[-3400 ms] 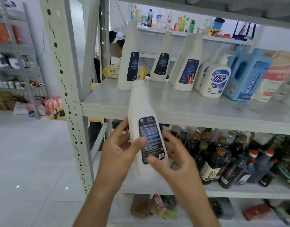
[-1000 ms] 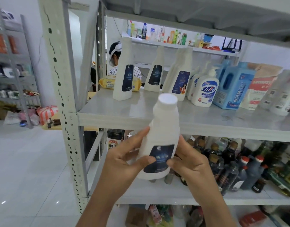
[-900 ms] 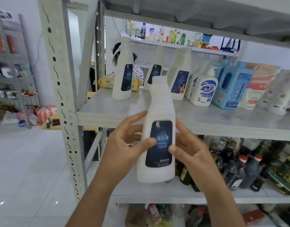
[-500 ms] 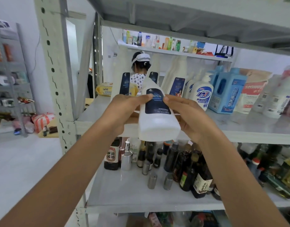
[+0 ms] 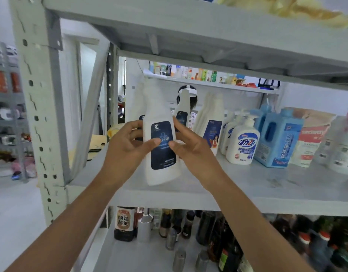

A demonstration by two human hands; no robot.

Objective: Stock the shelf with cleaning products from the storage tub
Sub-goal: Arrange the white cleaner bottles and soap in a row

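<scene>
From my remote seat I look at a grey metal shelf (image 5: 267,185) at chest height. My left hand (image 5: 126,148) is curled round the left side of a white bottle (image 5: 161,173), thumb pressed on its dark label. My right hand (image 5: 190,152) wraps the other side, thumb also on the label. Both hands grip it firmly, fingers closed around its body.

The bottle is tall, white plastic, narrowing to a slim neck, with a navy rectangular label facing me. It stands upright over the front part of the shelf board; I cannot tell whether its base touches yet.

I judge the stocking partly done: further right, similar white bottles (image 5: 210,124), a pump bottle (image 5: 242,142), a blue jug (image 5: 277,138) and a refill pouch (image 5: 310,138) already stand along the back. This bottle is not yet released, and the storage tub is out of view, so what remains I cannot say.
</scene>
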